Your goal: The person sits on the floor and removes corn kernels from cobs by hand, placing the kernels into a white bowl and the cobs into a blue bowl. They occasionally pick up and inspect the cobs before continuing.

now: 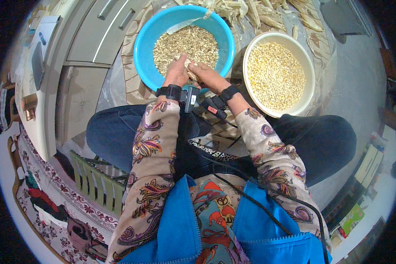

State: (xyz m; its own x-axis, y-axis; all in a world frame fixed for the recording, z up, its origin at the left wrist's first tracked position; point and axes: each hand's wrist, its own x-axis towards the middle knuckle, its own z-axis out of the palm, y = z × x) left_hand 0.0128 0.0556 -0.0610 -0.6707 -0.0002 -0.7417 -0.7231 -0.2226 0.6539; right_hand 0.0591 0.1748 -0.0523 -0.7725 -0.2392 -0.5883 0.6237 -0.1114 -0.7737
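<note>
Over the near side of a blue plastic basin [139, 49], both hands grip a corn cob [192, 74]. My left hand [176, 73] holds its left side with the thumb pointing up. On the right side, my right hand [208, 76] presses with its thumb. Fingers cover much of the cob. Shelled corn kernels [191, 41] fill the bottom of the basin, and a pale strip of husk [184, 25] lies at their far edge. To the right, a cream plastic basin [247, 71] holds paler and yellow corn kernels [274, 76].
Dry corn husks [247, 11] lie beyond the basins on a patterned cloth [133, 79]. A cabinet with drawers [89, 39] stands at the left, with a green slatted chair [97, 184] lower down. A black cable [250, 201] crosses my lap.
</note>
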